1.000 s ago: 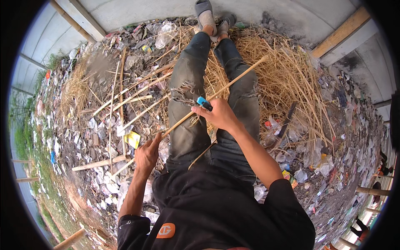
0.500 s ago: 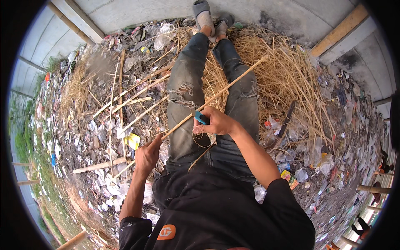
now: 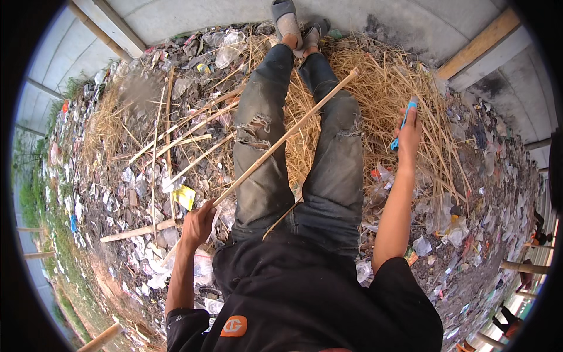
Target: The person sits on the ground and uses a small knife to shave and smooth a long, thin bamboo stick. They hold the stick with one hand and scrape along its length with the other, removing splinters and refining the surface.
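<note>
My left hand (image 3: 199,224) is closed around the lower part of a long bamboo stick (image 3: 281,141). The stick slants up to the right across both of my outstretched legs, its far end beyond the right knee. Over the straw to the right, my right hand (image 3: 410,134) grips a blue utility knife (image 3: 394,144), apart from the stick. The knife shows at both ends of the fist; its middle is hidden by the fingers.
Pale straw and shavings (image 3: 381,82) lie beside and between my legs. Several loose bamboo strips (image 3: 193,126) and a thicker bamboo piece (image 3: 138,233) rest among scattered litter on the left. A grey concrete wall (image 3: 234,13) stands beyond my feet.
My right hand has moved from the stick over my lap out to the right with the knife. The thin curl of shaving at the stick no longer shows; the stick's far end has shifted slightly left.
</note>
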Tool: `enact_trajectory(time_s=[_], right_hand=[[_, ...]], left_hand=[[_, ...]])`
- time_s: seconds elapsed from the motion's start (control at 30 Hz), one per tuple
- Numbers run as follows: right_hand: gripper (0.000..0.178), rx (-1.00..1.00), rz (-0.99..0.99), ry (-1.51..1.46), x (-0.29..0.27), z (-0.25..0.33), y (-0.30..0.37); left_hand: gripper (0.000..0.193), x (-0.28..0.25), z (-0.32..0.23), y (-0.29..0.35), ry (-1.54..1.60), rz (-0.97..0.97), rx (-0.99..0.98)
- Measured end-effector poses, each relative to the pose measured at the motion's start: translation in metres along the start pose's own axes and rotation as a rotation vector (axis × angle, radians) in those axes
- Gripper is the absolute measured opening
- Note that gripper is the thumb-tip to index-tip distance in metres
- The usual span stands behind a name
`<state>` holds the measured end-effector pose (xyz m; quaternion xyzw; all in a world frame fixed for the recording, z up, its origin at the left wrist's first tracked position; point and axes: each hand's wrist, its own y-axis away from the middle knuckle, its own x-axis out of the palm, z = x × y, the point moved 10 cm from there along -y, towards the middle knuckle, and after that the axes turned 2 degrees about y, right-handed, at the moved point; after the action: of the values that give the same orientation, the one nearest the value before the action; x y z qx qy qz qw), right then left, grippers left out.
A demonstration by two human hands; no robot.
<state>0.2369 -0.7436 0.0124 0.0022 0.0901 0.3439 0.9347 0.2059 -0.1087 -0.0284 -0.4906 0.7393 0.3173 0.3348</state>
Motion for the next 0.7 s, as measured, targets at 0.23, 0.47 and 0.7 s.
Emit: enact_trajectory(time_s=[0.23, 0.47, 0.7], right_hand=[[0.05, -0.374, 0.474, 0.381, 0.143, 0.006, 0.096], [0.05, -0.415, 0.377, 0.507, 0.159, 0.015, 0.1], [0.051, -0.381, 0.248, 0.661, 0.139, 0.0, 0.083]], left_hand=[[0.035, -0.011, -0.002, 0.002, 0.115, 0.221, -0.055], [0.027, -0.033, 0.018, 0.019, -0.03, 0.141, -0.067], [0.026, -0.017, 0.029, 0.026, -0.407, -0.118, 0.137]])
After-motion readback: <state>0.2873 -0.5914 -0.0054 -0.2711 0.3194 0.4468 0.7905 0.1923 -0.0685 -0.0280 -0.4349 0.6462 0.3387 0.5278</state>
